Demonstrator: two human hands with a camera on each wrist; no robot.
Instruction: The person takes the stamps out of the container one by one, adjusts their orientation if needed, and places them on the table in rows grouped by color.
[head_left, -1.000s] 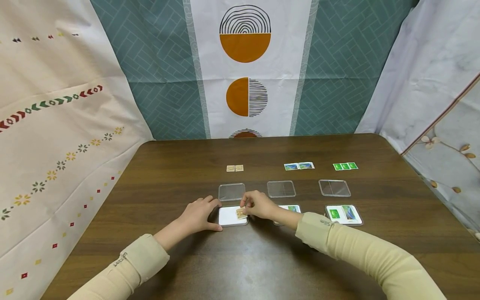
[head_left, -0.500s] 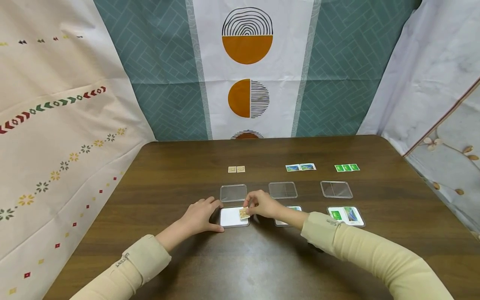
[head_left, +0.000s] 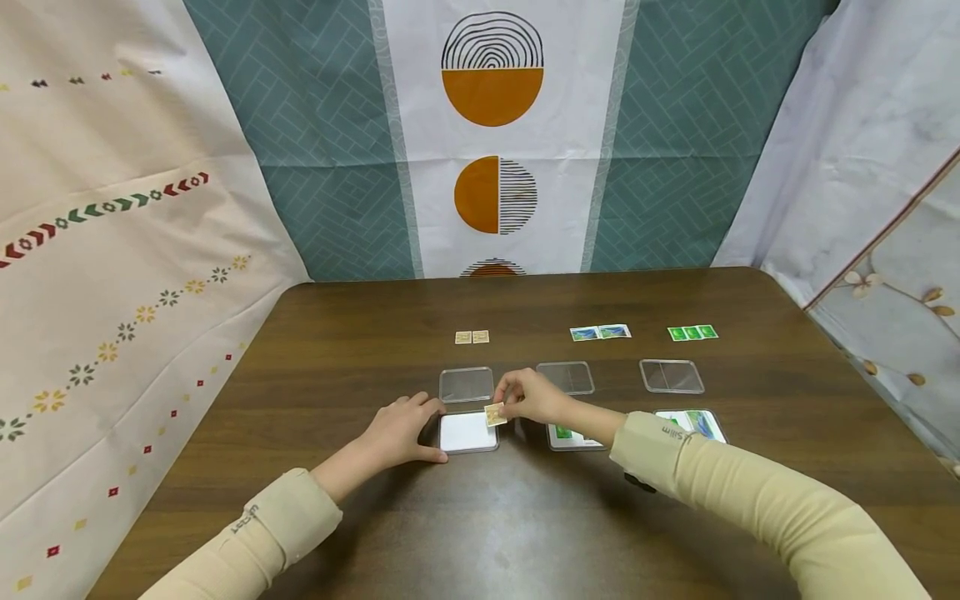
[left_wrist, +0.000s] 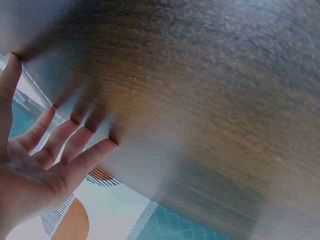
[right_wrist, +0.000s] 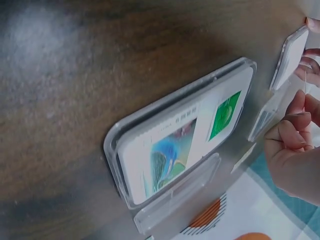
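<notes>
My right hand (head_left: 531, 396) pinches a small tan stamp (head_left: 495, 414) between thumb and fingertips, raised at the right edge of a clear shallow case with a blank white insert (head_left: 467, 433). In the right wrist view the curled fingers (right_wrist: 287, 132) hold the stamp edge-on, so it looks like a thin line. My left hand (head_left: 405, 429) rests at the left side of the same case, its fingers spread. Seen from the left wrist, the extended fingertips (left_wrist: 111, 144) touch the dark wooden table (left_wrist: 200, 125), with the thumb near the case's edge.
To the right stand two cases, a middle one (right_wrist: 230, 80) and a right one (head_left: 703, 423), each showing a green and a blue stamp. Clear lids (head_left: 465, 385) lie behind. Farther back are tan stamps (head_left: 472, 337), blue stamps (head_left: 600, 332) and green stamps (head_left: 692, 332).
My right hand has lifted the tan stamp slightly back and to the right, from over the white insert to its right edge. My left hand has stayed by the case.
</notes>
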